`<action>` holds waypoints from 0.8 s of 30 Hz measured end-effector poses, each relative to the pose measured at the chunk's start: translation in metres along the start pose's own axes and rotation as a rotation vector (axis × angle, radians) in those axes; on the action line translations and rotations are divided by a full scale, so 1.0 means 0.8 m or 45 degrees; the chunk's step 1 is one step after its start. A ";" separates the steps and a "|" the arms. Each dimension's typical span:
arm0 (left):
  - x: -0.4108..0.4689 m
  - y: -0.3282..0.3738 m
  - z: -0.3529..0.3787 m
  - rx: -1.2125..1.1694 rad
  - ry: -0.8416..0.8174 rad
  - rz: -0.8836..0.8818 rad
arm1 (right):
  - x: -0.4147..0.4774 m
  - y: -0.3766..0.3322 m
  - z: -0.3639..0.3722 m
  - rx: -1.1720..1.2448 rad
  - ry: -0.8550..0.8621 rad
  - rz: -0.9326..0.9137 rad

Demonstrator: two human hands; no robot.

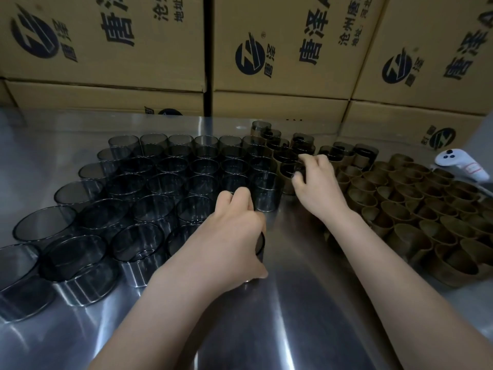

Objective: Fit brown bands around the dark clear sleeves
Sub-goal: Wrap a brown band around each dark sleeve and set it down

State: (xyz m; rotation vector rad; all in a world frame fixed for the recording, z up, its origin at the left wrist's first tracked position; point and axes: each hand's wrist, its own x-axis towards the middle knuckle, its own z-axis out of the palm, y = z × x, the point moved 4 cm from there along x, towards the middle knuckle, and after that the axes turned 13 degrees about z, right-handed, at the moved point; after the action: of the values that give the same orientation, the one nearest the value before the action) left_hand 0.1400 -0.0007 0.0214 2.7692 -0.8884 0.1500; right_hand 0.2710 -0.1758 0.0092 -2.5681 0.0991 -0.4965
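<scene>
Head view: the dark clear sleeves point(149, 188) stand upright in a tight block of rows on a shiny steel table point(306, 316), and everything else is placed from that block. At the block's near right corner the left hand point(234, 233) is curled round one loose sleeve point(261, 248). Thumb and fingers wrap its wall, and only the sleeve's dark right edge shows past the palm. The knuckles of this hand reach up against the next sleeves in the block.

Just off the block's far right corner the right hand point(317, 180) is bent over a banded sleeve point(286, 180). Its fingertips pinch the sleeve's rim. That sleeve touches the block's right edge. More banded sleeves point(344, 153) cluster behind and to the right of it, each with brown round the lower part and dark plastic above.

Well to the right of the block, across a strip of bare steel, the brown bands point(416, 209) sit packed together as open rings. A white controller point(461, 166) lies beyond the bands. Printed cardboard boxes point(106, 49) are stacked behind the block.
</scene>
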 end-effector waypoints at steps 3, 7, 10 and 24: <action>0.003 0.002 -0.005 -0.181 0.053 -0.005 | 0.004 0.007 -0.013 -0.194 0.092 0.090; 0.006 0.007 -0.015 -0.474 0.191 -0.043 | 0.006 0.020 -0.014 -0.348 0.023 0.227; 0.004 0.003 -0.021 -0.645 0.345 -0.110 | 0.005 0.022 -0.011 -0.316 0.011 0.238; 0.007 -0.019 -0.015 -1.986 0.667 -0.278 | 0.004 0.027 -0.018 -0.261 0.025 0.298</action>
State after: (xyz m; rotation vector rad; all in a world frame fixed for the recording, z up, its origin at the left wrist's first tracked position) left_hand 0.1529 0.0115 0.0308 1.2315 -0.2604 0.0713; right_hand 0.2694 -0.2017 0.0111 -2.7025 0.4746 -0.4415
